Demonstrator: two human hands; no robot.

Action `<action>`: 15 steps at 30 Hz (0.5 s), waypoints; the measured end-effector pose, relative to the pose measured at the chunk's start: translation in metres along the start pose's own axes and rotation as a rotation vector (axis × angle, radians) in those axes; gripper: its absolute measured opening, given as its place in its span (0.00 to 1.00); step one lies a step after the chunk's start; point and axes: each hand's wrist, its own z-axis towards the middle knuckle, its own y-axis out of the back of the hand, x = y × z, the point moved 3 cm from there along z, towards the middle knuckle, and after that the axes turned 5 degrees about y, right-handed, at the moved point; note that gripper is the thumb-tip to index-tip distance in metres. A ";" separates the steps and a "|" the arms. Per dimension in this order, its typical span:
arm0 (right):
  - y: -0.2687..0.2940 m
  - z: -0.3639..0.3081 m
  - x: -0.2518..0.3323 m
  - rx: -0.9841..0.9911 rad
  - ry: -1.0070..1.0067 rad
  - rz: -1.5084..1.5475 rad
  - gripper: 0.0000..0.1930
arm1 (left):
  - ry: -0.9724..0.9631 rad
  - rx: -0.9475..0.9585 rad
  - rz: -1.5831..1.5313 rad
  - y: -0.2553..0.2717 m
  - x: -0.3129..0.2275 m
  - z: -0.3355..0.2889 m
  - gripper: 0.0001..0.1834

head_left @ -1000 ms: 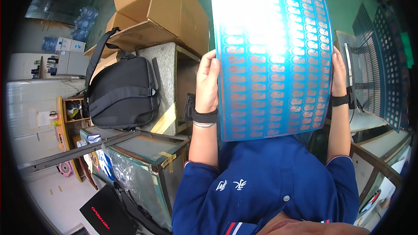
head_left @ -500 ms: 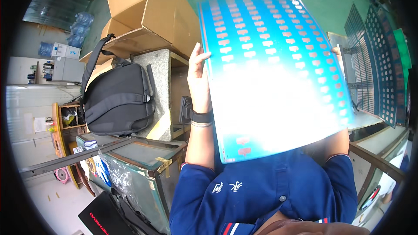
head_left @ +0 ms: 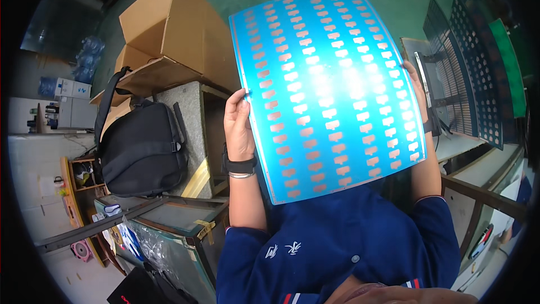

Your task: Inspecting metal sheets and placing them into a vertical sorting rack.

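A large blue circuit-board panel (head_left: 320,101) with rows of small copper-coloured shapes is held up in front of my chest. It is tilted, and a bright glare lies across its middle. My left hand (head_left: 239,124) pinches the panel's left edge, thumb and fingers closed on it, with a dark band on the wrist. On the opposite edge, my right hand (head_left: 415,81) grips the panel; some of its fingers are hidden behind the sheet.
Left of the panel, an opened cardboard box (head_left: 185,39) and a black backpack (head_left: 143,152) rest on a grey speckled block (head_left: 194,129). Perforated dark panels (head_left: 478,67) stand upright on the right. Below left is a glass-topped frame (head_left: 174,217) with clear plastic on it.
The panel has turned and shifted left and its glare has shrunk, so more copper shapes show. My left hand has moved down and left, now pinching the edge; more of my right hand shows.
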 end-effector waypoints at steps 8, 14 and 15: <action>-0.002 -0.051 -0.006 0.068 -0.353 -0.067 0.27 | -0.022 -0.118 0.064 0.018 0.022 0.016 0.12; -0.008 -0.026 0.030 -0.013 0.036 -0.469 0.19 | 0.054 -0.228 0.608 0.051 0.069 0.034 0.27; -0.014 -0.018 0.032 -0.043 0.142 -0.558 0.18 | -0.001 -0.265 0.793 0.072 0.080 0.033 0.27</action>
